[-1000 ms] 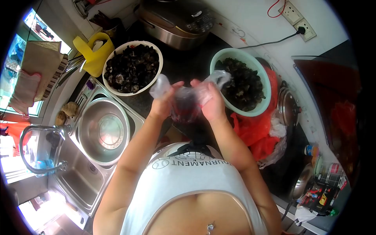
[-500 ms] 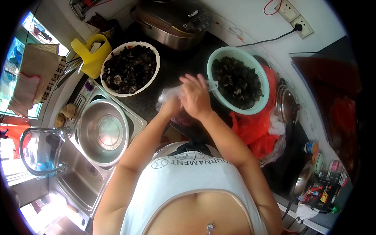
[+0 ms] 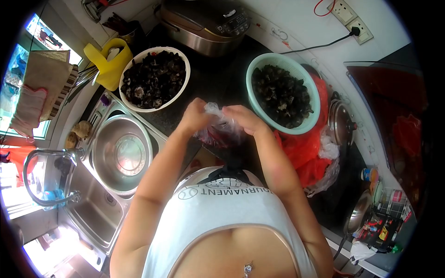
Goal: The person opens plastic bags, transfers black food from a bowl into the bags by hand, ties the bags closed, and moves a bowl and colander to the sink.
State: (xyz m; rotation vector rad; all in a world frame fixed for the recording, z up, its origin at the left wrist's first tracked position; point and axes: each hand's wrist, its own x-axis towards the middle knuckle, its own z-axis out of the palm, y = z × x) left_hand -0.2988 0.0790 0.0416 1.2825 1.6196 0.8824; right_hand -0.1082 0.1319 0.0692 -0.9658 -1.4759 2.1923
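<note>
Between my hands is a clear plastic bag (image 3: 223, 132) with dark reddish contents showing through its lower part. My left hand (image 3: 193, 116) grips the bag's gathered top on the left, its fingers bent around the plastic. On the other side, my right hand (image 3: 244, 119) pinches the plastic near the neck of the bag. Beyond my left hand stands a white bowl (image 3: 124, 99) full of dark, lumpy pieces. A pale green colander (image 3: 315, 104) with similar dark pieces stands to the right of my right hand.
A steel basin (image 3: 147, 169) sits over the sink (image 3: 90, 222) at left, near the faucet (image 3: 51, 153). A rice cooker (image 3: 204, 30) stands at the back. Red plastic bags (image 3: 301, 160) and a lidded pot (image 3: 342, 123) are at right. A yellow holder (image 3: 109, 69) stands beside the bowl.
My hands were close together with the right one over the bag's top. Now they are apart, left and right of the neck, and the bag's top shows between them.
</note>
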